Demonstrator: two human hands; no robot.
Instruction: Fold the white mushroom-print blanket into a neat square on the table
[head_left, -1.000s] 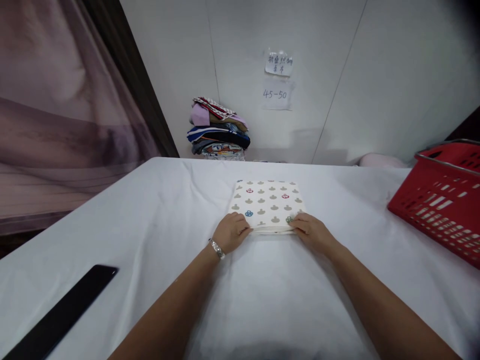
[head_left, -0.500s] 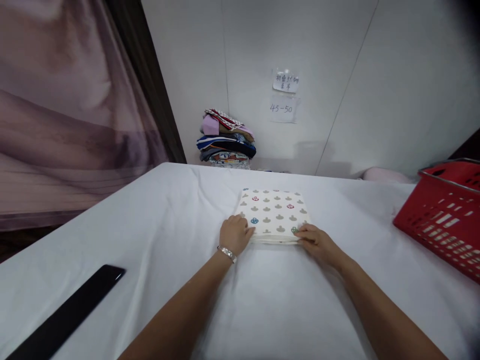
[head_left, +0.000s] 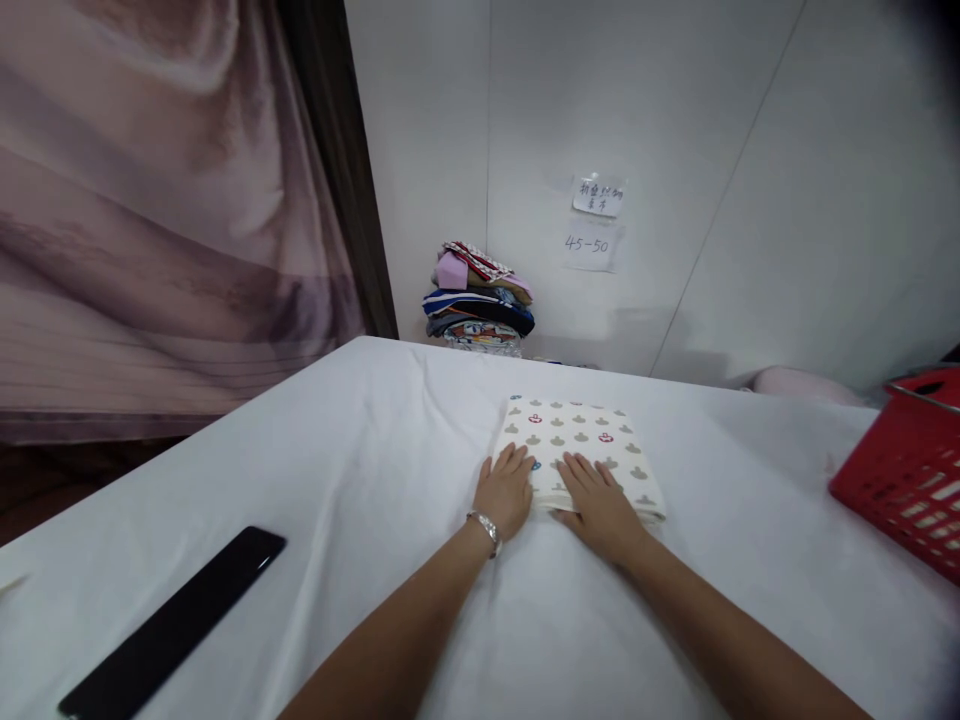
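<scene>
A folded cream cloth with grey, red and blue printed motifs lies flat on the white-covered table. My left hand, with a silver bracelet at the wrist, rests on the cloth's near left corner, fingers stretched forward. Flat on the near middle of the cloth lies my right hand, its fingers extended and its thumb at the front edge. Neither hand grips the cloth. Layers of the fold show along the near edge, and part of the print is hidden under the fingers.
A long black flat object lies at the left on the white table cover. The red plastic basket stands at the right edge. Behind the table is a stack of folded fabrics by the wall; a curtain hangs left.
My right hand has left its hold on the cloth's near right corner and moved left, flat onto the cloth. My left hand's fingers have straightened. The whole view has shifted.
</scene>
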